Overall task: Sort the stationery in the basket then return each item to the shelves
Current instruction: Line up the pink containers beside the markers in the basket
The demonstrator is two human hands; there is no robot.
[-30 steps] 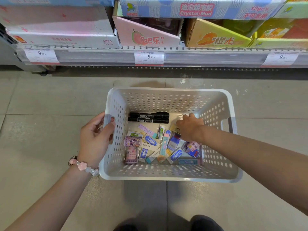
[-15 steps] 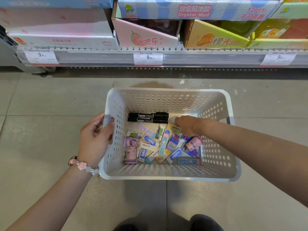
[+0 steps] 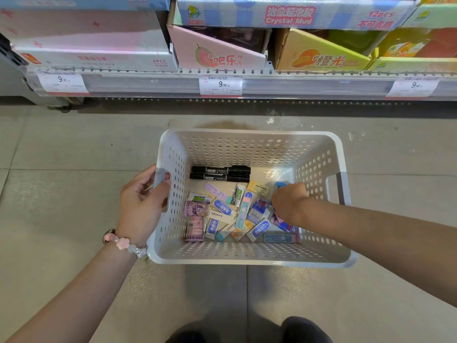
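Note:
A white perforated basket [image 3: 252,258] sits on the floor. Inside lie two black markers [image 3: 220,174], several wrapped erasers [image 3: 223,210], a yellow eraser [image 3: 258,188] and two purple tape rolls [image 3: 196,217]. My left hand [image 3: 142,204] grips the basket's left handle [image 3: 160,175]. My right hand [image 3: 289,204] reaches down into the right side of the basket, back of the hand up, fingers curled round a blue eraser [image 3: 280,185] that pokes out past the fingertips. More erasers are hidden under that hand.
A shop shelf [image 3: 272,81] with price tags [image 3: 220,84] runs across the back, stocked with display boxes of Crystal Mud [image 3: 289,14] and other putty. Grey tiled floor [image 3: 74,157] surrounds the basket. My dark shoes [image 3: 305,329] show at the bottom edge.
My right hand left the yellow eraser near the markers and moved right and toward me, now over the blue erasers. The left hand has stayed on the handle.

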